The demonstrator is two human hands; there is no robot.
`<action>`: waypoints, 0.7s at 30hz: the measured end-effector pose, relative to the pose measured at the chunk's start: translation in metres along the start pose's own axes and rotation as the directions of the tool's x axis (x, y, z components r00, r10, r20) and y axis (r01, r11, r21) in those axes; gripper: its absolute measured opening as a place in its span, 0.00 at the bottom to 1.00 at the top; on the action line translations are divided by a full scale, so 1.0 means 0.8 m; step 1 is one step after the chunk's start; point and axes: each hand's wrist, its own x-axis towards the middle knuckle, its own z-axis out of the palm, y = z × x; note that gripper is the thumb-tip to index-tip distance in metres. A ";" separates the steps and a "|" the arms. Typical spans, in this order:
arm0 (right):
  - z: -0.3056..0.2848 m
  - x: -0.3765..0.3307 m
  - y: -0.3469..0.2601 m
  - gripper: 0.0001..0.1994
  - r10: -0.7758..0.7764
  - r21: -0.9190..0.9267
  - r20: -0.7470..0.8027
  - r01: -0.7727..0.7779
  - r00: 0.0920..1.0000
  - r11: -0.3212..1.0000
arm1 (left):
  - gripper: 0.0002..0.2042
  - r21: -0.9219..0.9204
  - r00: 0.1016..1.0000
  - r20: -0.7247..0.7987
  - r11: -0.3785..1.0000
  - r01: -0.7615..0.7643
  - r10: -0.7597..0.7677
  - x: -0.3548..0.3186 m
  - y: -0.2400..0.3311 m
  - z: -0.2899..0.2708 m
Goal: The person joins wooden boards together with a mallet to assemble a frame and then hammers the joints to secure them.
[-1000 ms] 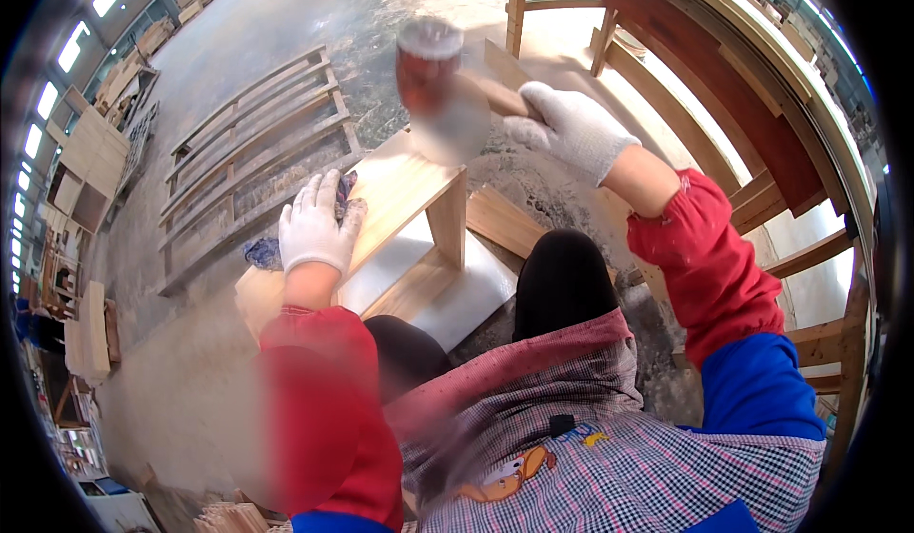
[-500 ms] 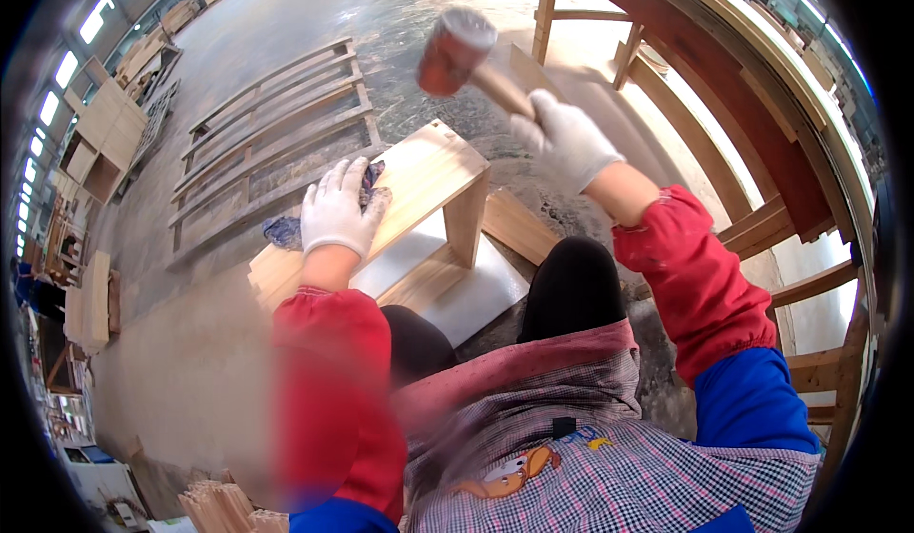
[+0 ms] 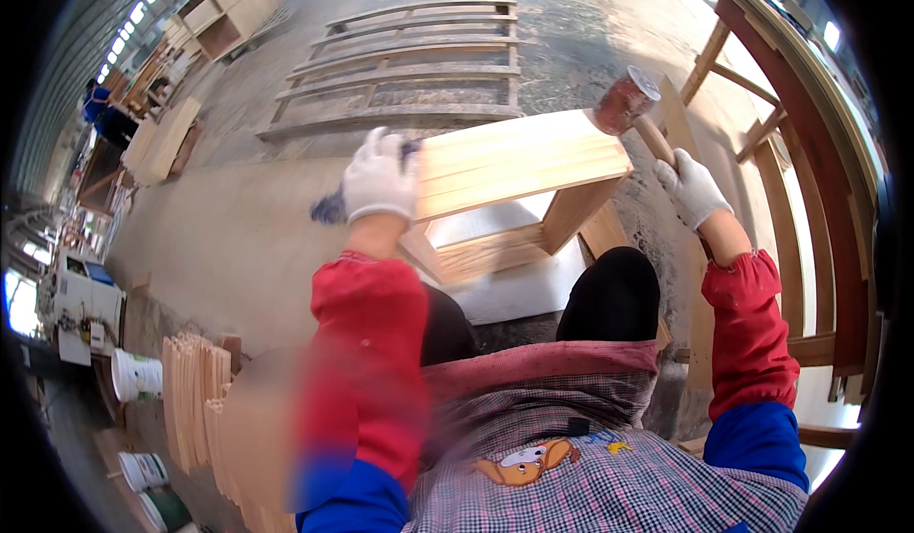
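Observation:
A pale wooden box frame point(image 3: 524, 162), open toward me, stands on a white sheet point(image 3: 514, 295) before my knees. At its left end, my left hand point(image 3: 381, 176) in a white glove holds a crumpled dark blue rag point(image 3: 329, 207) against the wood; some of its fingers are hidden. My right hand point(image 3: 695, 190), also gloved, is wrapped round the handle of a mallet point(image 3: 626, 102). The mallet's reddish head with a grey face is at the box's far right corner; whether it touches cannot be told.
Beyond the box lies a slatted wooden pallet point(image 3: 409, 71). A wooden bench frame point(image 3: 809, 143) runs along my right. Bundled wood strips point(image 3: 190, 390) and white buckets point(image 3: 138, 376) are at lower left. Another person point(image 3: 100, 109) is far off at left.
The raised mallet has come down to the box's far right corner. My left hand and rag have moved to the box's left end. The whole view has swung left.

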 end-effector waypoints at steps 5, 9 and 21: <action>0.000 -0.004 -0.001 0.18 0.003 -0.008 -0.017 -0.003 1.000 1.000 | 0.15 -0.521 0.827 0.176 0.662 0.539 -0.534 -0.088 -0.096 -0.002; -0.012 -0.021 -0.058 0.17 -0.060 -0.046 -0.005 0.060 0.998 0.997 | 0.27 -0.588 0.941 0.226 0.735 0.338 -0.252 -0.154 -0.101 0.036; 0.016 -0.029 -0.255 0.22 -0.474 0.337 0.267 0.379 0.839 0.862 | 0.30 -0.020 0.902 0.294 0.942 0.335 -0.315 -0.107 -0.025 0.016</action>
